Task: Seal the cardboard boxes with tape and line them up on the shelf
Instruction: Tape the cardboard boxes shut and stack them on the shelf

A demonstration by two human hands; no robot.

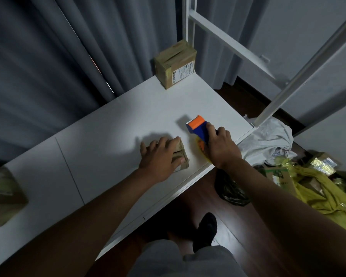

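So the person's left hand is laid flat over a small cardboard box on the white shelf, fingers spread across the top and the thumb down its near side, pressing rather than gripping as far as one can tell. The box sits near the shelf's front edge, at about 5 o'clock on the board. Just beside it at 3 o'clock, the right hand is wrapped around the blue handle of a tape dispenser, whose orange head points toward 11 o'clock and sits apart from the small box. A yellowish tape roll shows under the hand, mostly hidden. Way up at 12 o'clock, in the far corner by the white upright, stands a second cardboard box with a label on its side. Another box is blurry at 9 o'clock. Off the shelf at 3 to 4 o'clock the floor has white cloth, a black bag and yellow wrapping.
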